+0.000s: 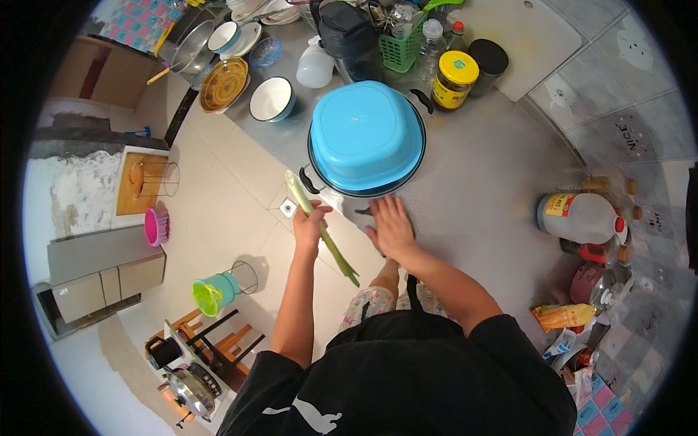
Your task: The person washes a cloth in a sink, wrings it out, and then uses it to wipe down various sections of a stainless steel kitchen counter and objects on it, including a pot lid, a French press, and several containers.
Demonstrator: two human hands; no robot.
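Note:
A long green-and-white vegetable stalk, like a leek or large scallion (334,246), is gripped near its pale end by my left hand (309,223). Its split green tip points down over the floor. My right hand (391,226) lies with spread fingers at the metal counter's edge, over a dark object (364,211) that it mostly hides; I cannot tell what that is. Just beyond my fingertips, a light blue plastic basin (362,133) sits upside down on a dark-rimmed pan (423,136) with two black handles.
Enamel bowls (271,99), a brown plate (224,84), a white plastic bottle (315,66), a green utensil basket (398,53) and a yellow-lidded jar (456,80) stand beyond the pan. Along the tiled wall are a large jug (578,218) and packets. A green bin (214,294) stands on the floor.

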